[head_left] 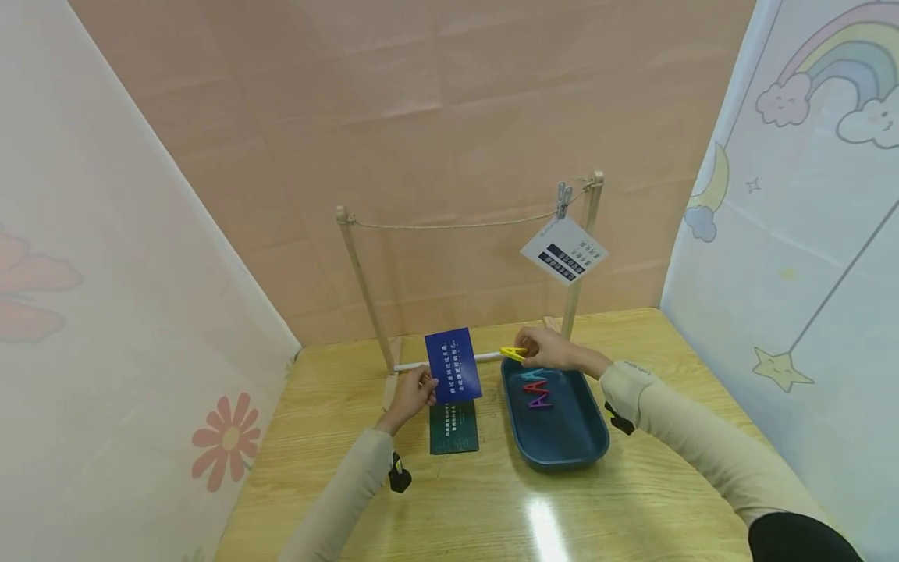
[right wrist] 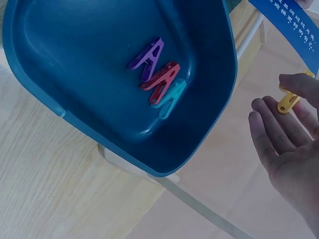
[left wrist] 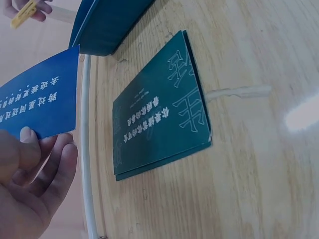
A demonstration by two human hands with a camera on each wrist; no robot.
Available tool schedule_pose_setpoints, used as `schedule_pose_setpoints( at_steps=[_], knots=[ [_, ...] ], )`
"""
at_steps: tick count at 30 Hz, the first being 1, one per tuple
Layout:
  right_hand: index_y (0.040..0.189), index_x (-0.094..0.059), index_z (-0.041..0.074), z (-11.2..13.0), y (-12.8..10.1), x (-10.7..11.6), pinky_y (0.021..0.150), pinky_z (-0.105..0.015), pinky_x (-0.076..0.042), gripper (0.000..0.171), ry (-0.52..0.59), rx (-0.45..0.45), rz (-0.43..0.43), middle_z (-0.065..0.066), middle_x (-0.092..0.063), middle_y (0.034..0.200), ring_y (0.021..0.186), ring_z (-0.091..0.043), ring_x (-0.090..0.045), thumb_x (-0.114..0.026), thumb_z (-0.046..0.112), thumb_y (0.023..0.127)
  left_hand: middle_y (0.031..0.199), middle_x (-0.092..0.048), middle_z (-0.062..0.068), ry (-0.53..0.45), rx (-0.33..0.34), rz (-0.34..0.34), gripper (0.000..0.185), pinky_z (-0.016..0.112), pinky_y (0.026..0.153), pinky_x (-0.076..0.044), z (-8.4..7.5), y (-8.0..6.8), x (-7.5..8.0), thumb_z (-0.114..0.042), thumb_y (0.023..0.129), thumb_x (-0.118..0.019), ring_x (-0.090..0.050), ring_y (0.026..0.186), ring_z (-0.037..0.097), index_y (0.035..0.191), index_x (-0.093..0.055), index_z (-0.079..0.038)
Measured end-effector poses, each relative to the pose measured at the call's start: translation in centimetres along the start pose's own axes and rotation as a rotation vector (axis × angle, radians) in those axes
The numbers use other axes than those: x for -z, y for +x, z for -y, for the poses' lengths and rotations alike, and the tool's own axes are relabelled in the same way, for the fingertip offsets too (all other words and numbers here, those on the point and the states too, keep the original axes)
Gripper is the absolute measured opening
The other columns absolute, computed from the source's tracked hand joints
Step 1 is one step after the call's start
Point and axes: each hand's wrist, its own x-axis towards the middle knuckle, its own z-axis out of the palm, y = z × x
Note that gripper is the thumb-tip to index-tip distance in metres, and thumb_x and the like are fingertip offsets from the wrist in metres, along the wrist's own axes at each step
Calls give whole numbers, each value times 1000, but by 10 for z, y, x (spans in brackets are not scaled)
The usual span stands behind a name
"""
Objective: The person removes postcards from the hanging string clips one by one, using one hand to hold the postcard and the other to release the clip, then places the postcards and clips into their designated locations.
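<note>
My left hand (head_left: 414, 394) pinches a blue card (head_left: 453, 365) with white writing by its edge, between thumb and fingers. In my right hand (head_left: 550, 349) is a yellow clothespin (head_left: 513, 353), held between thumb and fingers above the far end of a dark blue tray (head_left: 520, 445). Purple (right wrist: 147, 59), red (right wrist: 161, 82) and light blue (right wrist: 170, 98) clothespins lie in that tray. Below the blue card, a small stack of dark green cards (left wrist: 159, 114) rests on the table. A string (head_left: 449, 226) hangs between two wooden posts behind the hands.
A grey clothespin (head_left: 564, 200) holds a white card (head_left: 564, 250) on the string near the right post (head_left: 590, 226). The left post (head_left: 365, 289) stands at the table's back. A white rod (head_left: 488, 357) runs low between the posts. Printed cloths surround the wooden table (head_left: 316, 437).
</note>
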Motion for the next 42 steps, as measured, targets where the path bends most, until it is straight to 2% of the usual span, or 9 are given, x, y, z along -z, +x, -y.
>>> schedule_pose_setpoints(
  at_steps=[7,13,17,21,27,31,38,42],
  knots=[
    [109,-57,-8,-5,-2,-4,78,-38,-58,29,40,-4,24,-24,-63,107,94,-35,-68,-70,-12,84,75,-60,19,7,62,94,6,59,64,-56,8,-5,0,5,100,-52,-66,67,41,98,-56,10],
    [103,-62,-7,-10,-4,-9,74,-35,-58,26,-43,20,9,-18,-61,101,84,-26,-66,-75,-9,80,74,-59,13,23,102,141,7,56,63,-57,16,-10,0,4,100,-53,-67,65,37,95,-52,9],
    [101,-62,-5,-13,-5,-12,73,-36,-58,26,-51,23,19,-16,-65,95,79,-22,-66,-75,-10,79,74,-60,16,31,106,166,7,55,63,-58,17,-13,2,5,100,-52,-67,66,39,95,-53,9],
    [102,-64,-4,-17,-7,-15,75,-39,-57,25,-73,17,29,-14,-64,93,81,-23,-64,-74,-8,79,75,-61,22,32,104,193,7,53,62,-58,18,-17,3,6,99,-53,-66,68,43,94,-54,10],
    [108,-68,1,-23,-9,-21,77,-43,-55,28,-121,-13,39,-10,-62,95,86,-25,-62,-76,1,81,71,-61,17,37,82,215,7,47,57,-59,25,-21,3,7,98,-55,-67,61,38,92,-57,9],
    [106,-68,2,-27,-9,-21,75,-41,-55,24,-107,-31,38,-5,-67,92,82,-19,-62,-76,4,83,69,-60,10,44,106,225,7,47,57,-59,28,-23,3,5,98,-56,-67,61,35,92,-57,6],
    [95,-70,0,-30,-11,-26,66,-30,-53,15,-100,26,31,-6,-69,87,73,-12,-60,-77,-3,81,72,-60,13,38,163,238,8,46,59,-59,27,-28,1,5,99,-54,-67,62,33,92,-53,7],
    [94,-73,-1,-30,-14,-30,67,-31,-56,15,-88,-13,45,-6,-69,87,75,-13,-62,-77,-4,80,72,-61,14,24,199,252,8,45,59,-59,29,-32,0,4,100,-53,-66,62,28,92,-53,6]
  ],
)
